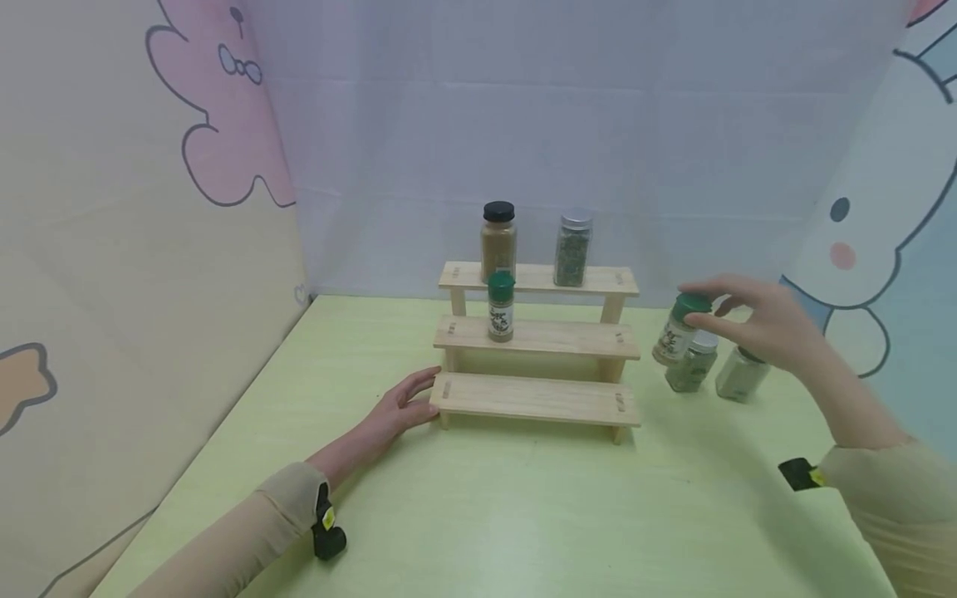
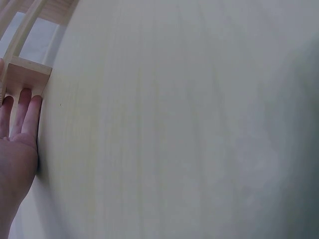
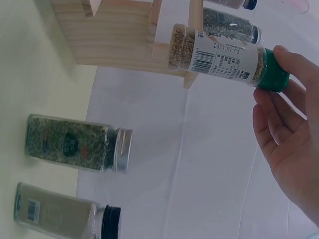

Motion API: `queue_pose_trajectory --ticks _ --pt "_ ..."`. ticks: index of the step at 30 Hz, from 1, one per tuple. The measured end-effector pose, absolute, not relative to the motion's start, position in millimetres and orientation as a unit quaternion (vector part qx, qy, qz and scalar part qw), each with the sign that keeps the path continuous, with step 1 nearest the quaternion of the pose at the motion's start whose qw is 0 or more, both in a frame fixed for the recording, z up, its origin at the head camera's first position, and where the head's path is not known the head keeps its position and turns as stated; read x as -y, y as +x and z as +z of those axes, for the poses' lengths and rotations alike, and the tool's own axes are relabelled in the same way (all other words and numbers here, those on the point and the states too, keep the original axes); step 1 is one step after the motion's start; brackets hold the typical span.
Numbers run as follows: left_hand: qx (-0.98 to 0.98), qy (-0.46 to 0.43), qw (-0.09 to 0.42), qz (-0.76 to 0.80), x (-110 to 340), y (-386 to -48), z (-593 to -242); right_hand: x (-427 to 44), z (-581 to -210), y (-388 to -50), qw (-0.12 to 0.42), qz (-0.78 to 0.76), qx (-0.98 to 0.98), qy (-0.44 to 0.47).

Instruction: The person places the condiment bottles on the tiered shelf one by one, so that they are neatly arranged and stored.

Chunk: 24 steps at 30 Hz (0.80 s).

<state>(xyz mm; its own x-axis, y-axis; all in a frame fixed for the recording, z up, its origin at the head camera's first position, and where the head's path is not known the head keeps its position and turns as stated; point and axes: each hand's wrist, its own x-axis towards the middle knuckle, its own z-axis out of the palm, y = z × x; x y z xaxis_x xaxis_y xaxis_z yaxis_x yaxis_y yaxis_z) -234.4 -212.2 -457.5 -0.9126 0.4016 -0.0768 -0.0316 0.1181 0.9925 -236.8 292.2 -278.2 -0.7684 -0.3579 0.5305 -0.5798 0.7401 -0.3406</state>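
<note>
In the head view the right hand (image 1: 763,320) pinches the green cap of a labelled spice jar (image 1: 674,339), tilted and held up beside the rack's right end. The right wrist view shows that jar (image 3: 217,57) with pale grains inside and the fingers of the right hand (image 3: 294,119) on its cap. At the left end of the wooden three-step rack (image 1: 534,397), the left hand (image 1: 392,411) touches the bottom step with its fingers extended. In the left wrist view, fingertips of the left hand (image 2: 20,134) meet the rack's wooden support (image 2: 27,77).
A silver-lidded herb jar (image 1: 691,363) and a black-lidded jar (image 1: 741,375) stand on the table right of the rack. On the top step are a black-lidded brown jar (image 1: 498,247) and a silver-lidded jar (image 1: 571,252); a green-capped jar (image 1: 501,316) stands on the middle step.
</note>
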Motion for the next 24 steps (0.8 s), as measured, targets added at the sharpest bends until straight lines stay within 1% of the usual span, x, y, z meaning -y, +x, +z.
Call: queue_pose_trajectory --ticks 7,16,24 --pt "-0.731 0.127 0.167 0.649 212 -234 -458 -262 -268 -248 0.208 0.267 0.903 0.264" --pt "-0.733 0.135 0.165 0.646 212 -233 -456 -229 -263 -271 0.220 0.286 0.888 0.285" --pt "-0.731 0.126 0.164 0.651 212 -234 -457 -203 -260 -284 0.205 0.305 0.885 0.287"
